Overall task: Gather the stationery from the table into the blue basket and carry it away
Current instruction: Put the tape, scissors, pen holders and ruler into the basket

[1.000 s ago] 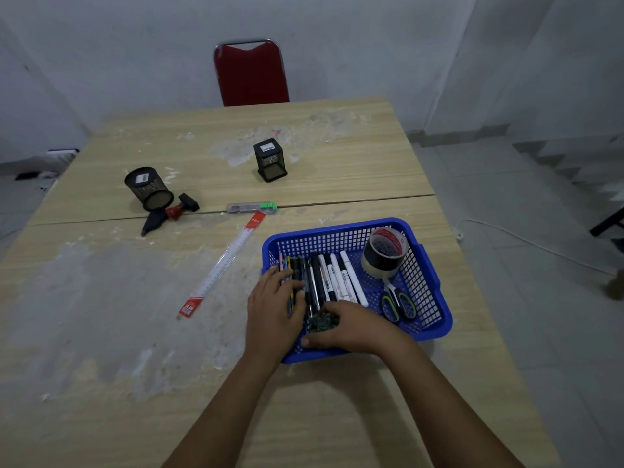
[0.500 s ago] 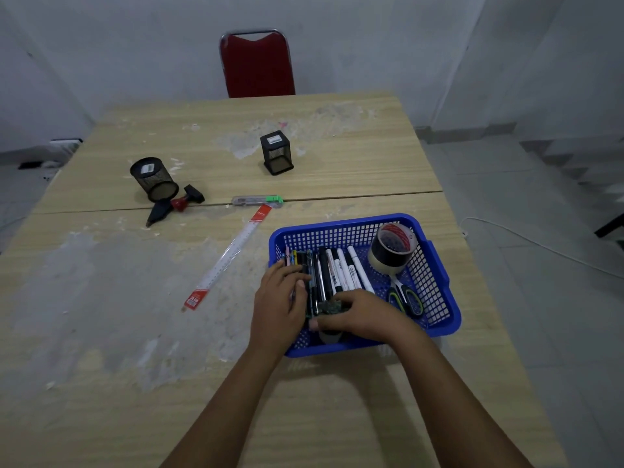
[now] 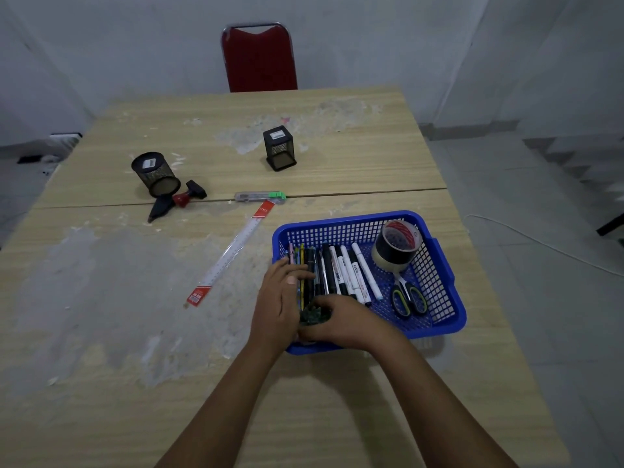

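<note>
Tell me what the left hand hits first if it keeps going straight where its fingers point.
Most likely the pens: the left hand points up and to the right over the blue basket, fingertips already at the row's left side. Contact is hard to judge.

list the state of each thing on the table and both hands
blue basket: on table, partly filled
pens: lying in basket
tape roll: tilted in basket
scissors: closed, in basket
ruler: flat on table
left hand: on pens
right hand: gripping pen ends

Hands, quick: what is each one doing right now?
Left hand: open, fingers resting on the pens in the blue basket.
Right hand: fingers curled round a small dark green object.
</note>
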